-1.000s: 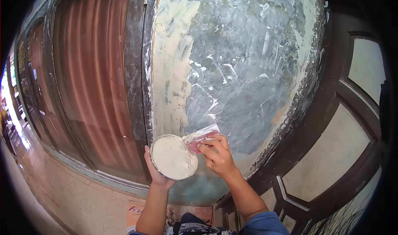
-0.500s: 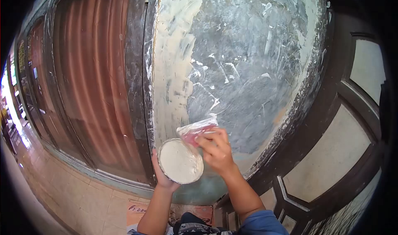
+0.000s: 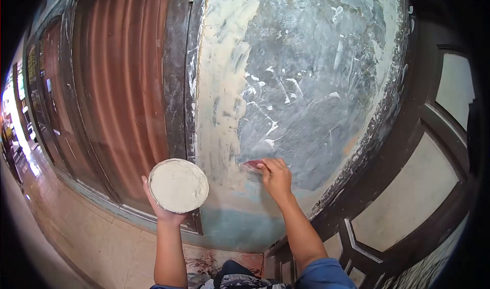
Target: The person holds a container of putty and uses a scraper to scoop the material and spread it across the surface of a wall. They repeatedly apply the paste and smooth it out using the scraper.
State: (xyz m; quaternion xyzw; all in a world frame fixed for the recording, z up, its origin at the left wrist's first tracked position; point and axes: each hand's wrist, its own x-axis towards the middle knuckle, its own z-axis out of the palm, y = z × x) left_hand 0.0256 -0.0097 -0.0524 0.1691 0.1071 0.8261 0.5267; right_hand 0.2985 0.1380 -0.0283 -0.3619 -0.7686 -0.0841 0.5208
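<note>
My left hand (image 3: 166,210) holds up a round bowl (image 3: 178,186) of pale cream paste from below and its left side, the thumb along the rim. My right hand (image 3: 277,178) pinches a small reddish scraper (image 3: 253,164), its edge at the lower part of the grey wall (image 3: 301,110). A band of cream paste (image 3: 220,95) runs down the wall's left side, with thin grey streaks showing through. White smears mark the grey surface to its right. The bowl is apart from the scraper, left of it.
A dark-framed window (image 3: 120,95) with a reddish-brown curtain is on the left. On the right stands a dark door (image 3: 403,192) with pale panels. Tiled floor (image 3: 102,238) lies at the lower left, and a patterned mat (image 3: 245,262) is at the wall's foot.
The bowl in my left hand has moved left, away from the scraper. My right hand has moved slightly right, and the scraper has turned from above the bowl's rim to the wall.
</note>
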